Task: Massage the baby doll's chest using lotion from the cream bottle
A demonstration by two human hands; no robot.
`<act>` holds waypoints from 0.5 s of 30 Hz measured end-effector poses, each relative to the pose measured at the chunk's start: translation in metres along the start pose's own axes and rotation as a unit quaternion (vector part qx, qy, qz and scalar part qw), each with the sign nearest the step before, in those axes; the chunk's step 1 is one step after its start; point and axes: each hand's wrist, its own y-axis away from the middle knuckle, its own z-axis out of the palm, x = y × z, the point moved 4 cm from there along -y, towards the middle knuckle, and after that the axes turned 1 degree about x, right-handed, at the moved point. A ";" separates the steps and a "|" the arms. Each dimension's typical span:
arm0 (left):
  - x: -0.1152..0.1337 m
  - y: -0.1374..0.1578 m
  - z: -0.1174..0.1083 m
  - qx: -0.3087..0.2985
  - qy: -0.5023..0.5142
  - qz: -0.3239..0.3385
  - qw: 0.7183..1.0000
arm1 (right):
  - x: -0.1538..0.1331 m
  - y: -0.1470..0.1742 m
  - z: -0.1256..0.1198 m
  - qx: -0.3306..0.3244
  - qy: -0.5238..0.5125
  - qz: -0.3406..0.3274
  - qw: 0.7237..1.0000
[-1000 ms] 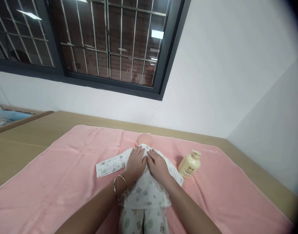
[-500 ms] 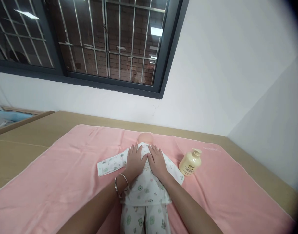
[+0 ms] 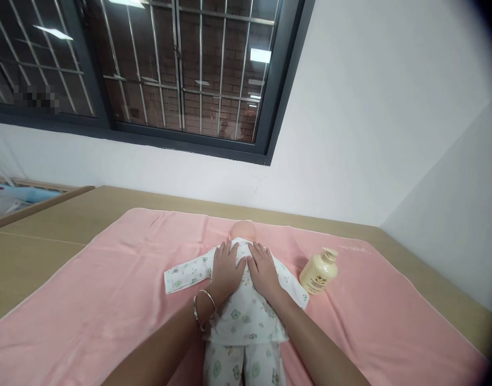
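Note:
A baby doll (image 3: 246,316) in white printed top and trousers lies on a pink blanket (image 3: 109,300), its bald head at the far end and its sleeves spread to both sides. My left hand (image 3: 229,271), with silver bangles on the wrist, rests flat on the left of the doll's upper body, fingers extended. On the right side of the upper body lies my right hand (image 3: 264,271), also flat. The two thumbs meet or nearly meet at the middle. Neither hand grips anything. Part of the doll's top is hidden under my hands and forearms.
A pale yellow pump bottle (image 3: 319,272) stands on the blanket beside the doll's right-hand sleeve. Beneath the blanket is a wooden surface (image 3: 121,197), against a white wall with a barred window (image 3: 189,69). A wooden edge (image 3: 45,206) borders bluish items at far left.
The whole view has shifted slightly, so everything appears a little further right and lower. Both hands keep their place on the doll's upper body.

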 end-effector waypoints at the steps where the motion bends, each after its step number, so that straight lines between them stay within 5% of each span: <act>1: 0.000 0.000 0.000 0.000 -0.001 -0.001 1.000 | 0.000 0.000 0.000 -0.001 0.000 0.000 1.000; 15: 0.000 0.000 0.000 0.009 -0.003 0.005 1.000 | 0.000 0.002 -0.001 0.004 -0.006 0.000 1.000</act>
